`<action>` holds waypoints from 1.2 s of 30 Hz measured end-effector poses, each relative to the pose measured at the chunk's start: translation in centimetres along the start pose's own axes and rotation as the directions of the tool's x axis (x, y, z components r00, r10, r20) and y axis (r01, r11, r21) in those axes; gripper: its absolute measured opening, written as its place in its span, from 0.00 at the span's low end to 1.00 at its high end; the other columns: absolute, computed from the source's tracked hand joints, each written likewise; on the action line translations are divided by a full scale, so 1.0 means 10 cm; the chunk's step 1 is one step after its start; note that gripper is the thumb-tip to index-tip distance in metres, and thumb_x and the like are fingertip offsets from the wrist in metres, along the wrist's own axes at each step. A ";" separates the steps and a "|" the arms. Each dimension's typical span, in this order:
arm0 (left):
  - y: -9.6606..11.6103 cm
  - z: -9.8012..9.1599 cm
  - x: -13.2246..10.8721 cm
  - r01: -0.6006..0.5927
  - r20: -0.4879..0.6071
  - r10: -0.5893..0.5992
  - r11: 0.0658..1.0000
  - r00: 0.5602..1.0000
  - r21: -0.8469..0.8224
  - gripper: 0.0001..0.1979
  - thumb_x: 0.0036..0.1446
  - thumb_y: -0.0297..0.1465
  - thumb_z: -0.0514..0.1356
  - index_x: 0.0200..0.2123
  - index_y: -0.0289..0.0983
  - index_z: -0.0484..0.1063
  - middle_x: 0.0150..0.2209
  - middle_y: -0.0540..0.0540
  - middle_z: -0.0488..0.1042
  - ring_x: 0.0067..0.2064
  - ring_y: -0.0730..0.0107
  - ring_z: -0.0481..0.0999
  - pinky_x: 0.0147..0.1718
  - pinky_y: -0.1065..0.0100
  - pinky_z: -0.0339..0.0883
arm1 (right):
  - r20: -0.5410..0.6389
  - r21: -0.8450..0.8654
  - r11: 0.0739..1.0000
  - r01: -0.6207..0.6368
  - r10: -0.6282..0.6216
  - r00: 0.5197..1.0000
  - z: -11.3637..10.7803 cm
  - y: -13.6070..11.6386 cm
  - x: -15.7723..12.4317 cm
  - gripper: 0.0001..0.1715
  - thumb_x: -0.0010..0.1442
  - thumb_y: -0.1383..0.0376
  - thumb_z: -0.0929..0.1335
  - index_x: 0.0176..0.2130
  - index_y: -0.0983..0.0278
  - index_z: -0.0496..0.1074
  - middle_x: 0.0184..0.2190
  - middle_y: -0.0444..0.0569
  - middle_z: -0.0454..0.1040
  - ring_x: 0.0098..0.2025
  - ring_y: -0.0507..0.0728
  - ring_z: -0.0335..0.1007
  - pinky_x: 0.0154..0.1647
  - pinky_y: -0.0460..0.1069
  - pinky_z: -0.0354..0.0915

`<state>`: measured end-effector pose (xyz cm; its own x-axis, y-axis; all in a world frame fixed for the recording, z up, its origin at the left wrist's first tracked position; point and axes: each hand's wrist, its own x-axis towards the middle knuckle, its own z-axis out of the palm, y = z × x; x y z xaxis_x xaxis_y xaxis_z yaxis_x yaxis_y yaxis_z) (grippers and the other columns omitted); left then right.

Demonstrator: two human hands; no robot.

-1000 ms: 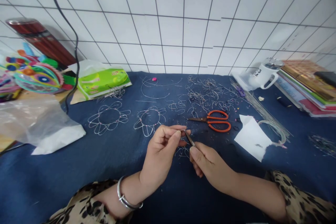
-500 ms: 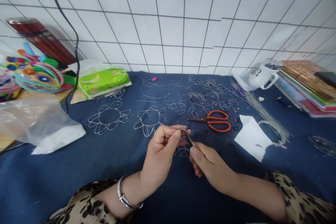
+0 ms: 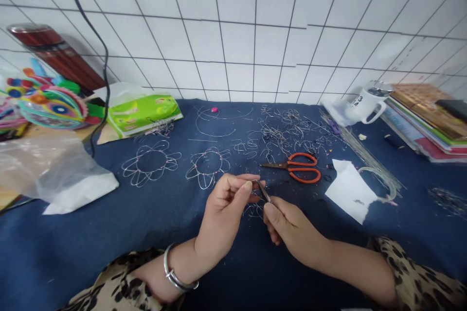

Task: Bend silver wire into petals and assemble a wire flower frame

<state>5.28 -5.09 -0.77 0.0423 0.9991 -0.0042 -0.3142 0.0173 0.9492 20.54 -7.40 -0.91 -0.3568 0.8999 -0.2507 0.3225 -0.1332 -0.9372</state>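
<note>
My left hand (image 3: 224, 214) is closed in a pinch, thumb against fingers, on a thin piece of wire (image 3: 254, 181) that barely shows. In my right hand (image 3: 292, 228) is a slim metal tool (image 3: 265, 194) with a narrow pointed tip, its handle hidden in the palm; whether it is pliers or tweezers I cannot tell. The tip meets the wire at my left fingertips. Bent wire loops (image 3: 253, 210) lie on the cloth behind and below the fingers. Beyond my left hand is a flower-shaped wire frame (image 3: 208, 167), with a second wire flower (image 3: 152, 163) to its left.
Orange-handled scissors (image 3: 304, 168) lie just beyond my right hand. Tangled wire offcuts (image 3: 279, 131) spread behind them. To the right are torn white paper (image 3: 350, 192), straight wires (image 3: 368, 155), a white mug (image 3: 367, 104) and books (image 3: 430, 116). A green tissue pack (image 3: 144, 112) lies left.
Almost nothing differs. Both hands keep their place, and the tool's tip stays at the left fingertips.
</note>
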 end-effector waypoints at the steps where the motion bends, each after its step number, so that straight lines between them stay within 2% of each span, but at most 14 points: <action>1: 0.00 0.00 0.00 -0.001 0.002 0.001 1.000 1.000 0.002 0.06 0.59 0.31 0.58 0.32 0.35 0.67 0.45 0.43 0.72 0.44 0.64 0.76 0.38 0.66 0.74 | -0.001 -0.005 1.000 0.002 -0.002 1.000 0.00 0.00 0.00 0.25 0.65 0.47 0.54 0.31 0.64 0.61 0.21 0.41 0.62 0.23 0.49 0.62 0.26 0.45 0.59; 15: 0.01 0.01 0.00 0.010 0.004 -0.010 1.000 1.000 0.002 0.06 0.58 0.31 0.58 0.31 0.35 0.67 0.43 0.44 0.74 0.43 0.67 0.76 0.38 0.68 0.73 | -0.029 -0.077 0.996 0.045 -0.047 0.998 -0.01 -0.04 0.01 0.24 0.65 0.48 0.54 0.29 0.63 0.58 0.21 0.40 0.57 0.23 0.49 0.54 0.24 0.45 0.54; 21: -0.01 -0.02 0.01 0.003 -0.020 -0.002 0.999 1.000 0.035 0.05 0.57 0.32 0.59 0.32 0.35 0.70 0.38 0.45 0.75 0.40 0.69 0.75 0.36 0.68 0.73 | -0.024 -0.125 0.991 0.038 -0.042 0.999 -0.04 -0.08 0.02 0.24 0.65 0.48 0.54 0.28 0.63 0.58 0.20 0.40 0.57 0.22 0.49 0.53 0.24 0.46 0.53; 30: 0.06 -0.12 0.03 -0.033 0.091 0.013 0.975 0.996 0.220 0.05 0.57 0.31 0.59 0.31 0.35 0.70 0.27 0.49 0.74 0.31 0.74 0.73 0.34 0.72 0.68 | 0.020 -0.240 0.970 0.049 -0.046 0.999 -0.12 -0.11 0.06 0.23 0.64 0.50 0.56 0.27 0.63 0.58 0.22 0.41 0.59 0.25 0.49 0.54 0.26 0.46 0.53; 36: 0.05 -0.12 0.05 -0.089 -0.003 0.092 0.973 0.996 0.212 0.04 0.57 0.31 0.59 0.32 0.36 0.69 0.28 0.49 0.73 0.31 0.73 0.73 0.35 0.71 0.67 | 0.048 -0.173 0.985 0.023 -0.015 0.999 -0.14 -0.12 0.06 0.25 0.64 0.47 0.55 0.29 0.63 0.60 0.20 0.41 0.60 0.24 0.49 0.57 0.26 0.46 0.55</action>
<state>3.98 -4.49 -0.69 0.0104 0.9966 0.0820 -0.1087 -0.0804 0.9908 21.19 -6.17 0.37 -0.4036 0.8807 -0.2479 0.4612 -0.0382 -0.8865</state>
